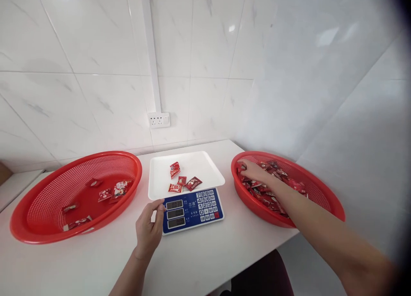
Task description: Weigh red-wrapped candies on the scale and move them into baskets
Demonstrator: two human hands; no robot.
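Note:
My right hand (252, 169) reaches into the right red basket (239, 189), among many small red wrapped candies (263, 193). Its fingers are closed around a red candy packet (239, 167) by the basket's left wall. At the left edge of the digital scale (192, 232), my left hand (150, 223) has its thumb and index finger drawn together. Whether anything is between them cannot be made out. Several red candy packets (193, 183) lie on the scale's white tray (159, 167). The display is lit with digits too faint to read surely.
To the left stands another red basket (80, 163) with several candy packets (104, 194) spread over its bottom. Both baskets and the scale rest on a white table (205, 261) against a tiled wall. A power socket (159, 120) is fixed to the wall behind.

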